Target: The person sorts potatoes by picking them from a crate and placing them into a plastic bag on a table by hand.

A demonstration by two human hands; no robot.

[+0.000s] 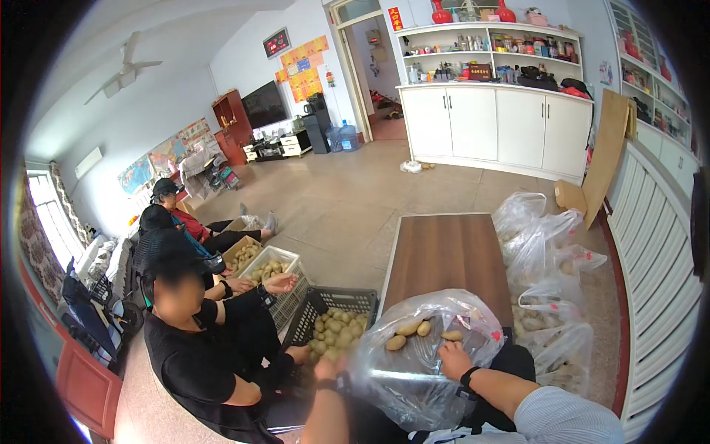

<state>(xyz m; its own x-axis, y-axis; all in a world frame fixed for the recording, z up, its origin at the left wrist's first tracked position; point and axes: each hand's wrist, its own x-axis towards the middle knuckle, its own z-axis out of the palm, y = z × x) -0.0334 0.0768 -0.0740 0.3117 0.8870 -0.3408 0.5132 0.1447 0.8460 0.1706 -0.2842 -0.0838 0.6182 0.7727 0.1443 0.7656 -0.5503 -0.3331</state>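
My right hand point(454, 360) is at a clear plastic bag point(414, 374) in front of me. Its fingers are curled against a potato point(451, 336), which shows just past the fingertips. Further left in the bag lie a few more loose potatoes point(396, 342). My left hand point(330, 368) reaches to the near edge of a dark grey crate point(303, 314), over a heap of potatoes point(342, 331). It is smeared by motion, so its fingers and anything in them cannot be made out.
A low wooden table point(444, 255) stands beyond the bag. Filled plastic bags point(551, 296) line its right side. A co-worker point(200, 348) sits at left, one hand point(299, 354) by the crate. Behind are a white crate point(296, 296), a box of potatoes point(242, 255) and other people.
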